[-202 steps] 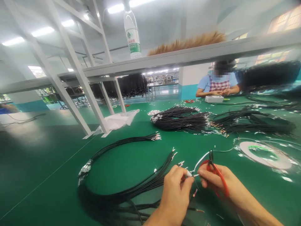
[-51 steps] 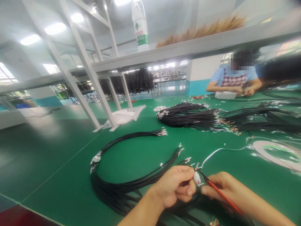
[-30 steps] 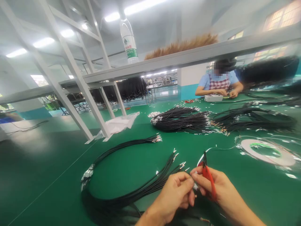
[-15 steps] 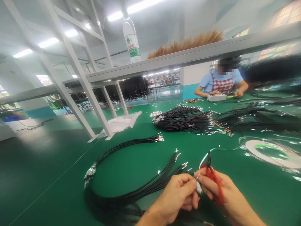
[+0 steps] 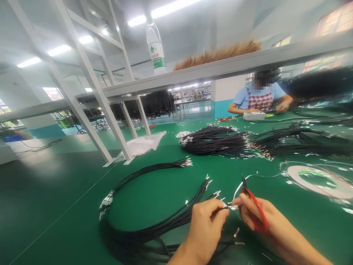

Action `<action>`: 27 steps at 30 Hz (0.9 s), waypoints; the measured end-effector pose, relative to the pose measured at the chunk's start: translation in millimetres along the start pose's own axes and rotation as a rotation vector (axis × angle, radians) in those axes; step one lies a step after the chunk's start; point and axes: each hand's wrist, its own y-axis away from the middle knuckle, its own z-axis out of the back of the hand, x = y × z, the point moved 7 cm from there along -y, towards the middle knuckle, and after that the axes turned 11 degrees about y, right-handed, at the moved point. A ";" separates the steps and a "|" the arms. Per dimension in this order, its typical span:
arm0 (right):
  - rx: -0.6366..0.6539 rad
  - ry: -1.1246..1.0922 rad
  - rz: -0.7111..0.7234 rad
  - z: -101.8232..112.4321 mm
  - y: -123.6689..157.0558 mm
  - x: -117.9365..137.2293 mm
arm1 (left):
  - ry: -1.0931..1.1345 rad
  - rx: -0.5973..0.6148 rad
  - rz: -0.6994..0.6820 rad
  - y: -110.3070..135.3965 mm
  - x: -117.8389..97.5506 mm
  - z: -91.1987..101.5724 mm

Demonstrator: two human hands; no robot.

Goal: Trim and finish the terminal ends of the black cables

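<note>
My left hand (image 5: 205, 224) is closed, pinching the end of a black cable (image 5: 222, 208) with a bit of white at the fingertips. Close by, my right hand (image 5: 256, 215) keeps red-handled scissors (image 5: 260, 208) in its palm, black blades pointing up and away. Its thumb and forefinger touch the small white and silvery piece at the cable end. A thin white strip (image 5: 237, 188) runs from behind these fingers toward the right. Left of my hands, a curved bundle of black cables (image 5: 132, 235) lies on the green table, with bare white and copper tips and a clear wrapping (image 5: 107, 200).
A white reel (image 5: 299, 176) lies at the right. Further back sit a large heap of black cables (image 5: 215, 141) and a plastic bag (image 5: 143, 145) by the shelf legs. A bottle (image 5: 156, 49) stands on the shelf. Across the table, a person (image 5: 260, 97) works behind a white box (image 5: 254, 116).
My left hand has turned, its knuckles now higher, and the cable end shows between my hands. The scissors have tilted to the left in my right hand. Copper-coloured ends now show below.
</note>
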 end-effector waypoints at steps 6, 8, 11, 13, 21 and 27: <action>0.026 0.045 -0.033 -6.8 2.4 -3.0 | -0.167 -0.013 -0.137 4.2 -11.9 2.1; 0.024 0.051 -0.023 -9.2 1.9 -5.9 | -0.114 -0.006 -0.081 4.5 -9.4 1.2; -0.126 0.232 0.074 -0.3 0.3 -4.3 | 0.047 0.065 0.074 4.1 0.0 -4.8; -0.293 0.398 0.135 13.4 1.0 1.2 | 0.166 0.159 0.187 4.6 7.5 -12.1; -0.339 0.336 0.024 39.7 -4.9 1.6 | 0.407 0.186 0.270 0.8 12.4 -13.9; -0.026 0.028 0.011 -5.7 -7.2 -12.7 | 0.306 0.068 0.183 0.3 15.0 -7.2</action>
